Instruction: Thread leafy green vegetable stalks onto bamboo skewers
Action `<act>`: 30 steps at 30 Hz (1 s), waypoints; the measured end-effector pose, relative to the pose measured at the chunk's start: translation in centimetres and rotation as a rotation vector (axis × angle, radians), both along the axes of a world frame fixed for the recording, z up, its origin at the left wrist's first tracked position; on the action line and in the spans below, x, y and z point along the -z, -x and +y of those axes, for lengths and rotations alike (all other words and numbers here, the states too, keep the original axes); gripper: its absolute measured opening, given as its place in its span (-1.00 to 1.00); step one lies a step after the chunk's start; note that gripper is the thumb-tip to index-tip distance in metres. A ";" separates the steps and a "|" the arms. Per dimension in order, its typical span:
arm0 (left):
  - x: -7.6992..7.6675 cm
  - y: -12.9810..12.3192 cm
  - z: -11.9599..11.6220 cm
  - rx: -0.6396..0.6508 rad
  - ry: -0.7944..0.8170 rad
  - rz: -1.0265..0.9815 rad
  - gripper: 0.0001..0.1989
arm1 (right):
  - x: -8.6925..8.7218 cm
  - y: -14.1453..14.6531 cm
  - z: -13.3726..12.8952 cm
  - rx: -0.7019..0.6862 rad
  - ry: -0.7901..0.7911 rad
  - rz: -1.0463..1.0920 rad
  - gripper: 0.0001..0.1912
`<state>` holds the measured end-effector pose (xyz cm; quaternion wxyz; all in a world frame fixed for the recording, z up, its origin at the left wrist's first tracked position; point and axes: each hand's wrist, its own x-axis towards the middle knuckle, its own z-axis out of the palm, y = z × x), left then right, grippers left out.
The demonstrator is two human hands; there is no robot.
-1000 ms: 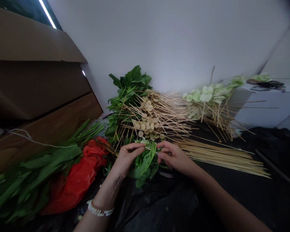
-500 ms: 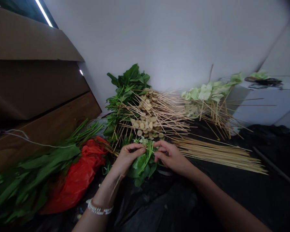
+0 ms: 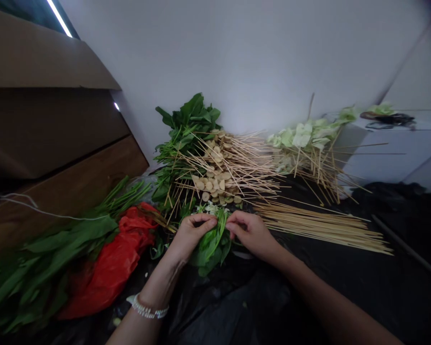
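Low in front of me, a small bunch of leafy greens [image 3: 211, 249] hangs with its stems up between my hands. My left hand [image 3: 196, 232] is closed, thumb and fingers pinching the stems from the left. On the other side my right hand [image 3: 246, 230] is closed too, its thumb and fingertips pinched at the stems. Whether a skewer is among the stems I cannot tell. Just beyond my fingers lie skewered beige slices [image 3: 215, 167], their sticks pointing right. Loose bamboo skewers [image 3: 326, 227] lie to the right of my right hand.
Leafy greens [image 3: 194, 115] on skewers lean at the wall, with skewered pale cabbage [image 3: 303, 134] farther right. A red plastic bag [image 3: 111, 268] and long greens [image 3: 50, 263] lie at left, below a cardboard box [image 3: 50, 120]. Black plastic sheeting [image 3: 237, 306] covers the surface.
My right hand has come a little left, and its fingers have closed in on the stems. My left hand keeps its pinch. The whole view has shifted slightly.
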<state>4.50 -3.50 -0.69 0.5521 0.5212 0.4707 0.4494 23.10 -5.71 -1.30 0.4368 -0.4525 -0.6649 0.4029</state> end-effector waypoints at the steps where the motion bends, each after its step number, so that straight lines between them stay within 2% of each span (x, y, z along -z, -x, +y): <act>1: 0.1 0.1 0.1 -0.001 -0.013 0.003 -0.68 | -0.3 -0.2 0.0 -0.012 0.019 0.044 -0.89; 4: 0.3 0.5 0.4 -0.072 -0.102 -0.024 -0.58 | -1.6 -1.6 0.3 -0.006 0.081 0.278 -0.87; 7: 0.6 0.5 0.7 -0.186 -0.205 -0.019 -0.54 | -2.8 -3.7 1.0 0.103 0.057 0.628 -0.77; 9: 0.7 0.0 0.5 -0.172 -0.253 0.068 -0.59 | -3.1 -5.0 1.5 0.153 0.057 0.795 -0.72; 11: 0.8 -0.7 -0.1 -0.070 -0.296 0.193 -0.66 | -3.2 -5.7 1.9 0.165 0.079 0.870 -0.69; 14: 0.9 -1.7 -1.2 0.125 -0.430 0.467 -0.71 | -3.2 -5.8 1.9 0.164 0.108 0.873 -0.68; 17: 1.0 -2.1 -1.8 0.220 -0.558 0.692 -0.67 | -3.1 -5.3 1.8 0.164 0.116 0.841 -0.70; 19: 0.8 -1.9 -1.9 0.268 -0.506 0.644 -0.70 | -3.0 -5.2 1.7 0.158 0.112 0.825 -0.70; 23: -0.5 -1.1 -1.8 0.437 -0.220 0.301 -0.71 | -3.0 -5.3 1.7 0.147 0.113 0.822 -0.69; 25: -0.9 -0.9 -1.7 0.465 -0.192 0.253 -0.65 | -2.9 -5.3 1.7 0.143 0.125 0.829 -0.69; 27: -0.8 -1.0 -1.6 0.420 -0.324 0.356 -0.63 | -2.9 -5.2 1.7 0.147 0.128 0.828 -0.69; 30: 0.3 -1.5 -1.5 0.357 -0.651 0.686 -0.72 | -2.9 -5.0 1.6 0.156 0.117 0.806 -0.68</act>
